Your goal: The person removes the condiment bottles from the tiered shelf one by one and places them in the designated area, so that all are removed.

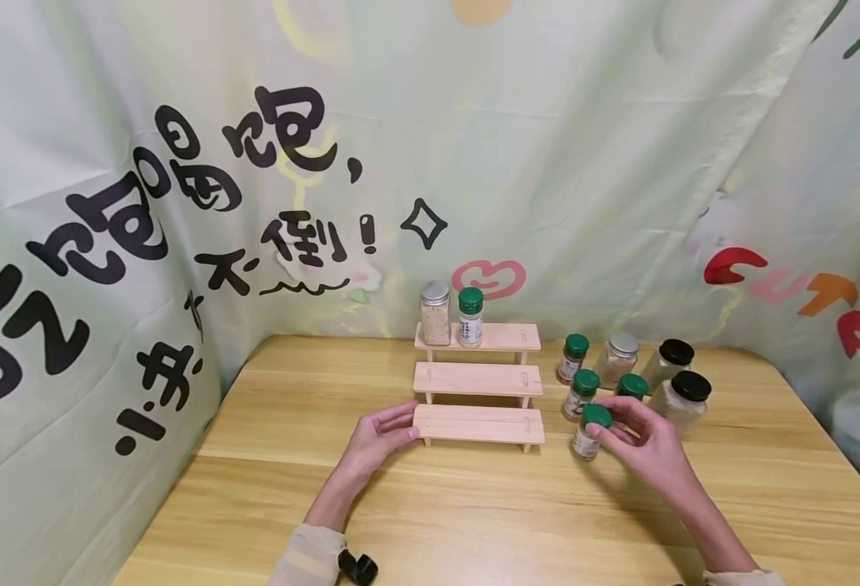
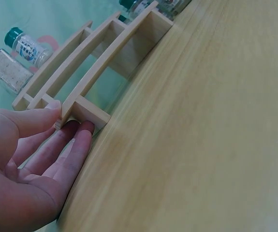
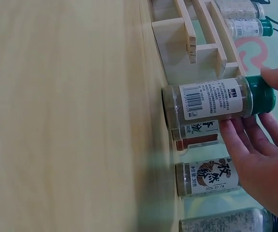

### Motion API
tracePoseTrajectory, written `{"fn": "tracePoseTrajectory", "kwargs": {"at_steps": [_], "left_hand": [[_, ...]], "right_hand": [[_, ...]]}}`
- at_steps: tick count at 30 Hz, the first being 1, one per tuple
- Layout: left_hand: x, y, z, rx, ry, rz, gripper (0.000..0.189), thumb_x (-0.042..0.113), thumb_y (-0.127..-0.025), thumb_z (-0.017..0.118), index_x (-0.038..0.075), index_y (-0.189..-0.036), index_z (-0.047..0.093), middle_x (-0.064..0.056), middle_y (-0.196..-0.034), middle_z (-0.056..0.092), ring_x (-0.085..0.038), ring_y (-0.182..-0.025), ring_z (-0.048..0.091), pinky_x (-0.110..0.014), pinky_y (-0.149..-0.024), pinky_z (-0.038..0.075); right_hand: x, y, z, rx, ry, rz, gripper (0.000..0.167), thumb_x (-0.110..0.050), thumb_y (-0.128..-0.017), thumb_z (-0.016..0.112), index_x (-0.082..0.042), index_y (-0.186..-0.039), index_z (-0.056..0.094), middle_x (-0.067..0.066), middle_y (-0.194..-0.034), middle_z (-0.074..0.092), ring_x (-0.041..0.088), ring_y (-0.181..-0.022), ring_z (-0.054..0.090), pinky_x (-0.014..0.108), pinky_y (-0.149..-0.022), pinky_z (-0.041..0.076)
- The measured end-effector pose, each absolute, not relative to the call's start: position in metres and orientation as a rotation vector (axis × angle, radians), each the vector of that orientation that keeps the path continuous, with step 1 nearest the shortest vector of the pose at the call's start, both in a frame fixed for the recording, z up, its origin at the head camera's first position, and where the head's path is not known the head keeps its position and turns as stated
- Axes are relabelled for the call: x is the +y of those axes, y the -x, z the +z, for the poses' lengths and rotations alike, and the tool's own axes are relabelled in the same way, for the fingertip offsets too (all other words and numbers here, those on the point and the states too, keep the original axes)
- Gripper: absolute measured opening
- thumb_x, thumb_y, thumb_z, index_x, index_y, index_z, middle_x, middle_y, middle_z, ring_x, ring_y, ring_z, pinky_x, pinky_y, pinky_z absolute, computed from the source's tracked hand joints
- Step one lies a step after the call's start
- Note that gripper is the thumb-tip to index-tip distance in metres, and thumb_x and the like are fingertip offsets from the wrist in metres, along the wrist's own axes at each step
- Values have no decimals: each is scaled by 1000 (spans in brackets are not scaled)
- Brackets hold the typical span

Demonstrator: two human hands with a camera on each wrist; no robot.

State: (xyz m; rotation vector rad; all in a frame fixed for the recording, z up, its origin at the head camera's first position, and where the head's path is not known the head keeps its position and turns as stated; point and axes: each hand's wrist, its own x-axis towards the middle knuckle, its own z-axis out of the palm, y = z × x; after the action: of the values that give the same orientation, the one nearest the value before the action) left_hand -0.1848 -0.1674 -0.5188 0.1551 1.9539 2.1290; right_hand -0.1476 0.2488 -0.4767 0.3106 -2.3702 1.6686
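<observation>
A three-tier wooden shelf (image 1: 478, 423) stands on the table. At its left end my left hand (image 1: 380, 439) grips the lowest board, thumb on the board's upper side and fingers beneath, as the left wrist view shows. To the right of the shelf, my right hand (image 1: 649, 446) holds a spice jar (image 3: 211, 100) with a green cap, thumb and fingers about its cap and upper body. This jar stands upright, its base close to the tabletop. On the top tier sit a silver-lidded jar (image 1: 435, 317) of pale grains and a green-capped jar (image 1: 470, 319).
Behind and around my right hand several more jars are grouped: green-capped ones (image 1: 582, 395), a silver-lidded one (image 1: 617, 362) and two with black lids (image 1: 682, 403). A printed cloth (image 1: 583, 163) hangs along the back and left edges of the wooden table (image 1: 473, 521).
</observation>
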Motion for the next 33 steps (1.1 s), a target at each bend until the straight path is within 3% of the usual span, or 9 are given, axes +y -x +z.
{"fn": "tracePoseTrajectory", "kwargs": {"at_steps": [10, 22, 33], "left_hand": [[-168, 184, -518, 1951, -159, 2131, 57, 4, -92, 76, 0, -145, 54, -24, -139, 60, -31, -121, 64, -34, -99, 58], [-168, 185, -520, 1947, -153, 2131, 57, 4, -92, 76, -1, -145, 54, -24, -139, 60, -31, -121, 65, -34, -99, 58], [-167, 185, -518, 1949, -144, 2131, 58, 4, -91, 77, -1, -144, 55, -23, -139, 60, -31, -122, 64, -34, -99, 58]], "right_hand": [[250, 147, -474, -2390, -351, 1658, 37, -3, -93, 76, 5, -126, 62, 15, -119, 65, 2, -106, 65, 15, -92, 56], [247, 149, -463, -2325, -413, 1592, 32, -1, -94, 73, -2, -126, 65, 13, -122, 66, 12, -114, 64, 18, -98, 55], [234, 155, -439, -2236, -528, 1607, 32, 5, -95, 69, -1, -126, 64, 15, -123, 66, 13, -117, 64, 22, -102, 53]]}}
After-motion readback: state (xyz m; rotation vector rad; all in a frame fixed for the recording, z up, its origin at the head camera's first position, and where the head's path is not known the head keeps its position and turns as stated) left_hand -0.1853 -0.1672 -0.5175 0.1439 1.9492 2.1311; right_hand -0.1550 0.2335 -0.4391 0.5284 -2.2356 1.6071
